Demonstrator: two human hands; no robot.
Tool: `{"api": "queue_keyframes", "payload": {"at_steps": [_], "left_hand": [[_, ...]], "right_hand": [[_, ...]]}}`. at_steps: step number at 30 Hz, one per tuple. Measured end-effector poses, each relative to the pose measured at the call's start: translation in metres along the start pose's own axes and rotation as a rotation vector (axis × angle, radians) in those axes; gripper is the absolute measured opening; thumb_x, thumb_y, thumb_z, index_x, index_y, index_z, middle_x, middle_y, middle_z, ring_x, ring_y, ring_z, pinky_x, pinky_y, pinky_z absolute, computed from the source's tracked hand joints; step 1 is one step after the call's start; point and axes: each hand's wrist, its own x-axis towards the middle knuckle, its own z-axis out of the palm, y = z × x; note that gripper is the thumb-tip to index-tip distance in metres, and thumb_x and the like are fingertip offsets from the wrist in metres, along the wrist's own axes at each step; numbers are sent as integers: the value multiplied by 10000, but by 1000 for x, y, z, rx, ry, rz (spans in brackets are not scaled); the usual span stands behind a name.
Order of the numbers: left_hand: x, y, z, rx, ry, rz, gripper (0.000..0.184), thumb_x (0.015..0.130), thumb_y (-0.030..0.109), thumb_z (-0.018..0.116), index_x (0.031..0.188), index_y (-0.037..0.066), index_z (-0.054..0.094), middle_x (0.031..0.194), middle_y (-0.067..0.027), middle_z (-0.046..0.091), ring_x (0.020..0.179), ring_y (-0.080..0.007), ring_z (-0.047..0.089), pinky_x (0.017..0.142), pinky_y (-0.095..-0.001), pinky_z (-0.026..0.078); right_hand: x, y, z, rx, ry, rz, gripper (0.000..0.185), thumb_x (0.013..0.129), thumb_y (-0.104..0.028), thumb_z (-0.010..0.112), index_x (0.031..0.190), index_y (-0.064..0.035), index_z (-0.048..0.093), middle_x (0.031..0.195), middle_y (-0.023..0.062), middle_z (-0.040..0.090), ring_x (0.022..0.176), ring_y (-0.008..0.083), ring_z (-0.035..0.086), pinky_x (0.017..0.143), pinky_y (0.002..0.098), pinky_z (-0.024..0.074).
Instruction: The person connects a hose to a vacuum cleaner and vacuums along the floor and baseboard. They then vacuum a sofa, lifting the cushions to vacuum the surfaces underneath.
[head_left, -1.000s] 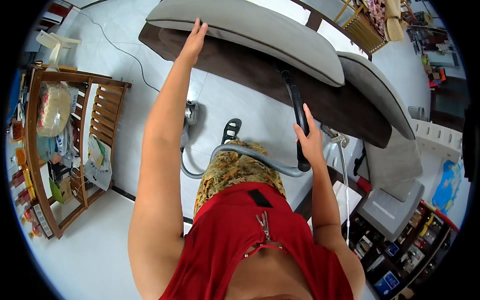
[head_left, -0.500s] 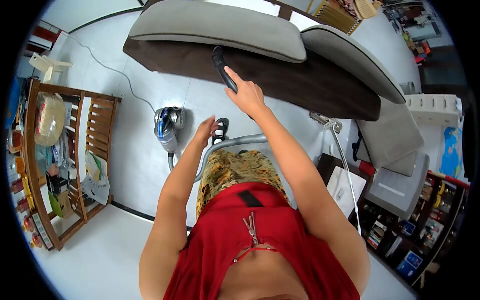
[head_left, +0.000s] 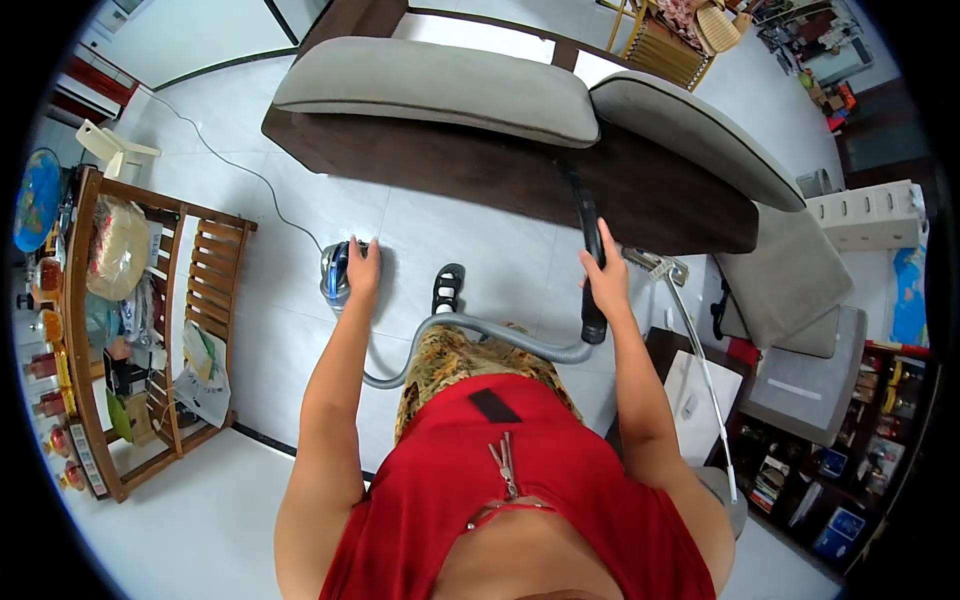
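My right hand (head_left: 606,280) is closed around the black handle tube (head_left: 588,215) of a vacuum cleaner. The tube's far end reaches onto the dark brown sofa seat base (head_left: 480,160), just short of the grey cushions. From its near end a ribbed grey hose (head_left: 480,322) curves across in front of my body to the left. A blue and grey vacuum cleaner body (head_left: 333,277) stands on the floor. My left hand (head_left: 363,266), fingers apart, appears in front of it and partly hides it; whether they touch I cannot tell.
Long grey cushions (head_left: 440,90) lean along the sofa. A power cord (head_left: 235,163) runs over the tiled floor from the cleaner. To the left stands a wooden slatted rack (head_left: 210,265) holding bags. A metal pole (head_left: 700,375) leans at the right near a grey chair (head_left: 805,375).
My right hand has moved right and closer to my body, bringing the vacuum tube along. My left hand has shifted left, from beside my foot to over the cleaner body.
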Motion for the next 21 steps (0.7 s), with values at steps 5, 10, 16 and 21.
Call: {"api": "queue_keyframes", "payload": {"at_steps": [5,10,16,21], "left_hand": [[68,113,86,-105,190,306,868,930,427,630,1509,-62,206,1569,-252,235,1464,-355,225,1194,-392,191],[142,162,177,192,371,563,912,930,503,582,1560,33,119,1627,-218,38,1501,-374,75,1176,-551,106],[193,188,228,279,649,1042,690,955,566,410,1488,128,391,1620,-193,113,1446,-533,2,1098,-697,89],[282,371,257,378,722,1197,461,929,505,471,1208,212,693,1359,-82,585,1366,-394,360,1089,-605,191]], "right_hand": [[-21,-18,7,-4,-36,-76,661,912,-151,632,1518,-222,377,730,58,611,571,135,574,568,318,490],[-23,-26,30,-189,-44,-218,653,886,-190,672,1488,-167,420,834,175,672,685,235,665,688,335,514],[-3,-44,34,-164,-146,-57,683,859,-181,706,1483,-150,428,1017,195,698,833,334,698,782,354,527],[32,-51,40,-234,-147,-18,700,835,-188,736,1470,-154,442,1003,172,703,787,328,692,692,363,543]]}}
